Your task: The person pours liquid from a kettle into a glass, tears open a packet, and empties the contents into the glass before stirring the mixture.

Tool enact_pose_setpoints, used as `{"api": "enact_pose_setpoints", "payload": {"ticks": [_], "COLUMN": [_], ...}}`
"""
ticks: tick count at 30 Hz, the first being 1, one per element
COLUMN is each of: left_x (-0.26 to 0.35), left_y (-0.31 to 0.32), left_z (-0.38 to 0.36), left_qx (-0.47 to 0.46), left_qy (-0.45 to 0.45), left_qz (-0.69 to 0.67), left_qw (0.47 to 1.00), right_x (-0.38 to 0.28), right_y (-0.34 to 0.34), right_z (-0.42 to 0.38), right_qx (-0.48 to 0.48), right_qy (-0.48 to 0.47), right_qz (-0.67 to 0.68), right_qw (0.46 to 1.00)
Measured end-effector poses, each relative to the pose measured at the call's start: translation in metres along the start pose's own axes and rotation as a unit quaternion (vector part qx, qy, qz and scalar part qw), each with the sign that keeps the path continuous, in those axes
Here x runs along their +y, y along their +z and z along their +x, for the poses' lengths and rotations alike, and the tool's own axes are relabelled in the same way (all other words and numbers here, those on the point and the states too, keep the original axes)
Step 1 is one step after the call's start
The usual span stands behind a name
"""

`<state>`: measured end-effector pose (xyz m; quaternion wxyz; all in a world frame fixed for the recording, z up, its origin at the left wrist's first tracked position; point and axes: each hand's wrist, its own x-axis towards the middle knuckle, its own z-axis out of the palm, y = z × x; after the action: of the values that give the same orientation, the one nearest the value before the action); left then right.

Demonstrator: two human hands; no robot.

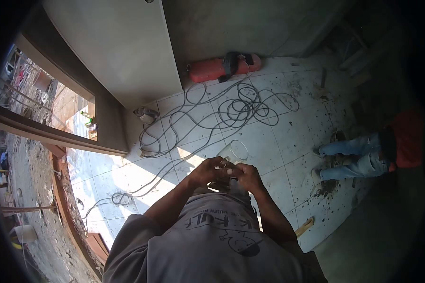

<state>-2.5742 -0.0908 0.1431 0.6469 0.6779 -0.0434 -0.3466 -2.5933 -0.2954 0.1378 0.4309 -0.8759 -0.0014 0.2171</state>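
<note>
My left hand (208, 171) and my right hand (248, 178) meet in front of my waist, fingers curled and almost touching. Small pale bits show at the left fingers, but I cannot tell what the hands hold. Just beyond the fingertips, a thin pale loop (246, 147) overlaps the floor like the rim of something clear. Below the hands is the front of my grey printed shirt (207, 245).
Grey cable (240, 111) lies in loose loops across the tiled floor (269, 141). A red cylinder (207, 70) rests by the wall. A metal pot (146, 115) stands near the door panel (122, 47). On the right is a person in jeans (349, 160). A wood piece (305, 227) lies nearby.
</note>
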Motion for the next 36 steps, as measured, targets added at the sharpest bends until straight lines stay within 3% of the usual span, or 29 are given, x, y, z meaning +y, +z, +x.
{"api": "enact_pose_setpoints", "payload": {"ticks": [3, 5, 6, 10, 12, 14, 15, 17, 19, 22, 27, 29, 31, 32, 33, 34, 36], "left_x": [-0.003, 0.007, 0.006, 0.015, 0.026, 0.034, 0.040, 0.060, 0.069, 0.085, 0.110, 0.108, 0.084, 0.078, 0.073, 0.066, 0.048], "left_y": [-0.005, -0.017, -0.026, -0.068, -0.095, -0.129, -0.144, -0.181, -0.211, -0.262, -0.323, -0.338, -0.343, -0.344, -0.347, -0.357, -0.369], "left_z": [0.045, 0.068, 0.081, 0.129, 0.156, 0.190, 0.203, 0.232, 0.258, 0.276, 0.310, 0.325, 0.343, 0.347, 0.356, 0.375, 0.408], "left_qx": [0.067, 0.145, 0.177, 0.227, 0.199, 0.166, 0.130, 0.087, 0.023, 0.060, 0.066, 0.067, 0.168, 0.172, 0.209, 0.246, 0.259], "left_qy": [-0.019, -0.016, 0.049, 0.011, 0.021, 0.032, 0.040, 0.031, 0.002, -0.060, -0.095, -0.115, -0.135, -0.137, -0.108, -0.077, -0.108], "left_qz": [0.004, 0.046, 0.095, 0.137, 0.258, 0.291, 0.324, 0.358, 0.428, 0.320, 0.325, 0.313, 0.258, 0.257, 0.230, 0.206, 0.171], "left_qw": [0.998, 0.988, 0.978, 0.964, 0.945, 0.942, 0.936, 0.929, 0.904, 0.944, 0.939, 0.940, 0.942, 0.941, 0.944, 0.944, 0.944], "right_x": [0.006, 0.022, 0.016, -0.009, -0.020, -0.047, -0.045, -0.036, -0.053, -0.105, -0.101, -0.098, -0.100, -0.077, -0.072, -0.064, -0.041], "right_y": [-0.033, -0.046, -0.057, -0.058, -0.044, -0.035, -0.030, -0.020, -0.021, -0.027, -0.002, 0.002, 0.001, 0.010, 0.010, 0.012, 0.027], "right_z": [0.048, 0.088, 0.106, 0.183, 0.225, 0.268, 0.290, 0.342, 0.386, 0.426, 0.507, 0.540, 0.568, 0.585, 0.611, 0.643, 0.680], "right_qx": [-0.100, -0.080, -0.089, -0.126, -0.131, -0.087, -0.085, -0.097, -0.090, -0.110, -0.100, -0.102, -0.112, -0.108, -0.088, -0.087, -0.117], "right_qy": [0.070, 0.016, 0.023, 0.100, 0.153, 0.256, 0.263, 0.339, 0.376, 0.357, 0.345, 0.333, 0.338, 0.057, -0.241, -0.253, -0.291], "right_qz": [0.091, 0.213, 0.185, 0.100, 0.134, 0.197, 0.193, 0.286, 0.248, 0.382, 0.429, 0.396, 0.372, 0.193, -0.010, -0.010, -0.088], "right_qw": [0.988, 0.974, 0.978, 0.982, 0.970, 0.942, 0.941, 0.891, 0.888, 0.845, 0.829, 0.850, 0.857, 0.974, 0.967, 0.964, 0.945]}}
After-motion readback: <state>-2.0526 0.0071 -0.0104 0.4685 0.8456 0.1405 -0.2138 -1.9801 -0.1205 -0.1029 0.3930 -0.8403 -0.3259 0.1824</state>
